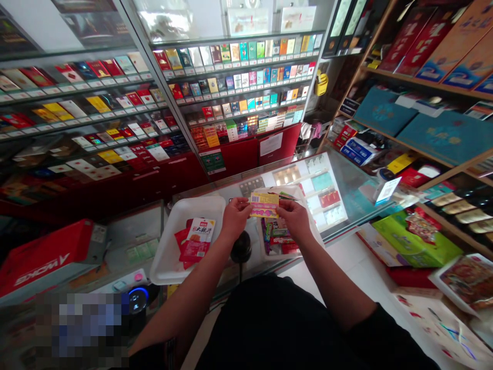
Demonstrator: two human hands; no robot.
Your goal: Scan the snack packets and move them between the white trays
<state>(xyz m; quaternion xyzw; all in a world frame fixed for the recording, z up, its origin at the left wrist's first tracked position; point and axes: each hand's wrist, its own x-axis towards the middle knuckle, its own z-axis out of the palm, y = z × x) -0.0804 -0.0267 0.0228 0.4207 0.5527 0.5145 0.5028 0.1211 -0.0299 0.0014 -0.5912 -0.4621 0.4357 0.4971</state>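
Note:
Between both hands I hold a small yellow and pink snack packet (264, 204), its barcode toward me. My left hand (235, 217) pinches its left end, and my right hand (295, 218) pinches the right end. Below it stands a white tray (314, 231) with several colourful snack packets (283, 239) inside. To the left, a second white tray (162, 257) holds red and white packets (198, 239). A dark round object (241, 247) sits between the two trays, partly hidden by my left forearm.
Both trays rest on a glass display counter (346, 172). Beyond it stand shelves of cigarette packs (246, 56). A red shoe box (50, 257) lies at the left. On the right are wooden shelves with blue boxes (442, 131), and a green box (419, 241) lies lower down.

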